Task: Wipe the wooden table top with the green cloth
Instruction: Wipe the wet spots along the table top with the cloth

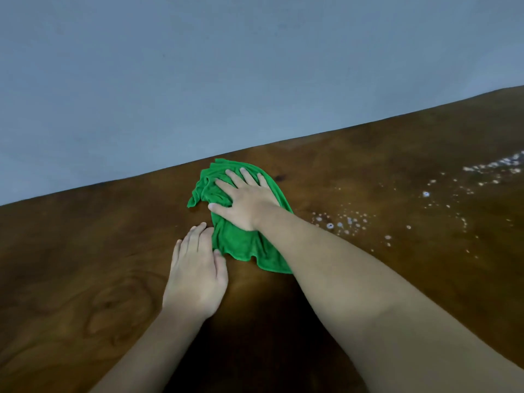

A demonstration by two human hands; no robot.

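Note:
A green cloth [241, 242] lies crumpled on the dark wooden table top [85, 265], close to the far edge. My right hand [245, 201] presses flat on top of the cloth with its fingers spread. My left hand [195, 275] rests flat on the wood just left of the cloth, its thumb and fingertips touching the cloth's near-left edge. Part of the cloth is hidden under my right hand and forearm.
White foam and droplets [425, 199] are scattered over the table to the right of the cloth. A plain blue-grey wall [226, 75] stands right behind the table's far edge.

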